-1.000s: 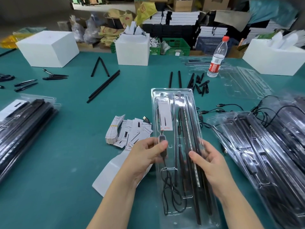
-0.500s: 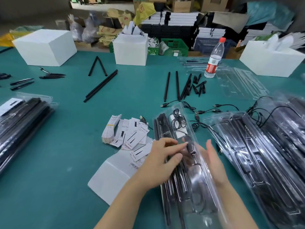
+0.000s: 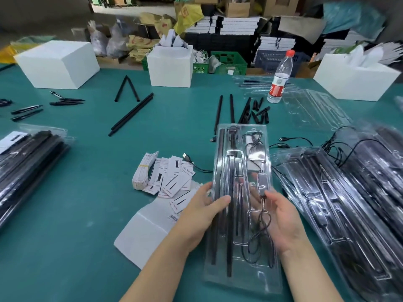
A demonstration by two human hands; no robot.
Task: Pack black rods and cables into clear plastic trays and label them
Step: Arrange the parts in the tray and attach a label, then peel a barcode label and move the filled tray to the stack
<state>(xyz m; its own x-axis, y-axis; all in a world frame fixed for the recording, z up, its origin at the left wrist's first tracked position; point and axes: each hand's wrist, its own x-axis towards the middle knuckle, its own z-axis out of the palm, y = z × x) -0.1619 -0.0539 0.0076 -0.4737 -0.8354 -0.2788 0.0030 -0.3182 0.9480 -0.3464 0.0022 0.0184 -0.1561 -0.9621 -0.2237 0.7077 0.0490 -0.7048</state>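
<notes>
Head view: tray (image 3: 242, 136) held between both hands (image 3: 204, 211)

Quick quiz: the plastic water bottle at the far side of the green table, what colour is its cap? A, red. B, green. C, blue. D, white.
A: the water bottle stands upright on the green table and is topped with a red cap.

The bench (image 3: 91, 214) is teal green. The tray (image 3: 242, 131) is clear plastic, glinting, with black rods (image 3: 220, 171) and a black cable (image 3: 259, 232) inside. The labels (image 3: 168, 177) are white with black marks and red print. The boxes (image 3: 58, 64) are plain white. The bottle (image 3: 280, 77) is clear with a red cap and red band. A crate (image 3: 226, 62) behind is green.
</notes>
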